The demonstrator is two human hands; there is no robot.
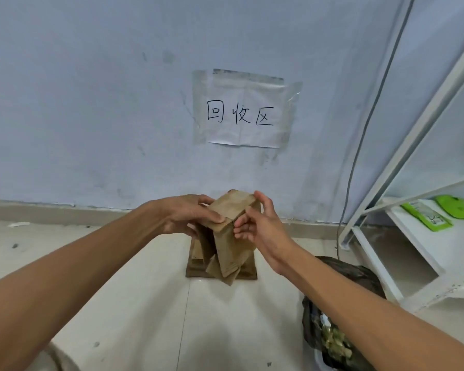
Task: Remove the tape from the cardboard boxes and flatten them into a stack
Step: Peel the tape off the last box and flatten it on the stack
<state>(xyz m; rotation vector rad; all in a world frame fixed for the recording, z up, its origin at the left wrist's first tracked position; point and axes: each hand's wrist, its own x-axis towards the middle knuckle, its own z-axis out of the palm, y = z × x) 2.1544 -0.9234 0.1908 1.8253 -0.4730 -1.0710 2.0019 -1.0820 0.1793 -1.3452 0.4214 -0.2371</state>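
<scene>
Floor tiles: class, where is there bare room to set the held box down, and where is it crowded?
Bare tile lies left of the flattened stack, out to the wall. Right is crowded: black rubbish bag and white shelf. Both hands hold the cardboard box.

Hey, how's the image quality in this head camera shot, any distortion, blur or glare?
Head view: wide-angle bending curves the white shelf frame and the cable; the taped wall sign reads sharply, its tape slightly shiny; the cardboard box and both hands look soft; lighting is even, with faint floor shadows.
</scene>
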